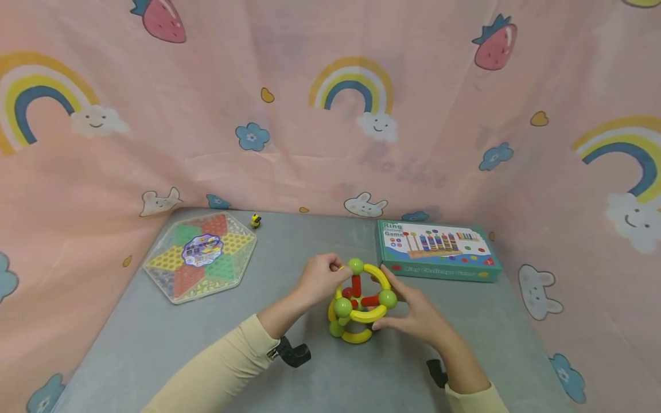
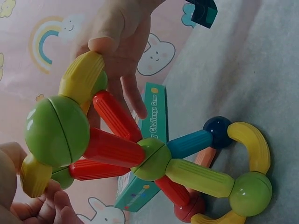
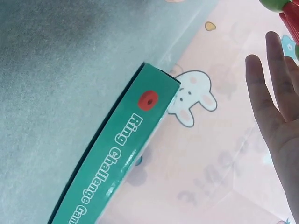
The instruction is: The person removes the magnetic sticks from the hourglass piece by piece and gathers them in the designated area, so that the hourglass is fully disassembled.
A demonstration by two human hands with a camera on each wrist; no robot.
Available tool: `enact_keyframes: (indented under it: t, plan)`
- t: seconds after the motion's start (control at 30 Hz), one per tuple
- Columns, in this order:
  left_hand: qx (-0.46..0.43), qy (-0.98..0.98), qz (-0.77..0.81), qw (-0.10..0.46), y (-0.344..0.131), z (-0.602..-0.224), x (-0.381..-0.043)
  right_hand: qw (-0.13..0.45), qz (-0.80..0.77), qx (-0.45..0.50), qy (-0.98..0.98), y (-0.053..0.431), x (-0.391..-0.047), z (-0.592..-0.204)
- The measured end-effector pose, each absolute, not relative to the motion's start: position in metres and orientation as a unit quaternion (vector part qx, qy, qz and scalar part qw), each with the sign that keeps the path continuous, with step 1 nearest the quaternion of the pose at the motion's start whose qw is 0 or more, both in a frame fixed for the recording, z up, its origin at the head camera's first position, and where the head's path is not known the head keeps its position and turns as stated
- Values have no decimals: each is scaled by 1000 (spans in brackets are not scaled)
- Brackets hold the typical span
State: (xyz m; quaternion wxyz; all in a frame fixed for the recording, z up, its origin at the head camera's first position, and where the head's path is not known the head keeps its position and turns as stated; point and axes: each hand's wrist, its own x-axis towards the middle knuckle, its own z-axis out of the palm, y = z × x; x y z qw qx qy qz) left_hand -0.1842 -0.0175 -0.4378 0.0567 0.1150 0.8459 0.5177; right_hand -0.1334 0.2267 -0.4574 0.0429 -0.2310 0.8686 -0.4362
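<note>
In the head view, a ball-and-rod toy (image 1: 369, 301) stands on the grey table (image 1: 320, 241), between the person's two hands. The left hand (image 1: 322, 280) pinches a curved yellow rod at the toy's upper left side, and the right hand (image 1: 418, 315) holds the right side, with the forefinger above and the thumb below a green ball (image 1: 388, 298). Beyond the right hand lies a green box (image 1: 439, 252) lettered "Ring Challenge Game"; farther left are a hexagonal game board (image 1: 201, 258) and, just beside it, a small yellow-and-black figure (image 1: 256, 221). A pink patterned cloth (image 1: 439, 86) hangs behind the table. In the left wrist view, the left fingertips are pressed together on one end of a yellow rod, while the right thumb rests on another yellow piece. Three red rods run from a central green ball (image 2: 151, 159) toward the hands; a blue rod (image 2: 189, 143) joins that centre to a dark blue ball (image 2: 217, 132). In the right wrist view, two right fingers extend straight and slightly spread near the toy's edge; the thumb's contact cannot be told there. The box fills the lower middle.
</note>
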Motion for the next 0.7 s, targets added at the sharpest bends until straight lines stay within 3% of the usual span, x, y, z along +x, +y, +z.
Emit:
enact_keyframes:
  t: [0.27, 0.7]
  plan:
    - [131, 813, 559, 102, -26, -436, -183, 35, -436, -238, 867, 226, -134, -459]
    - [120, 728, 616, 277, -54, -422, -184, 47, -439, -222, 870, 227, -134, -459]
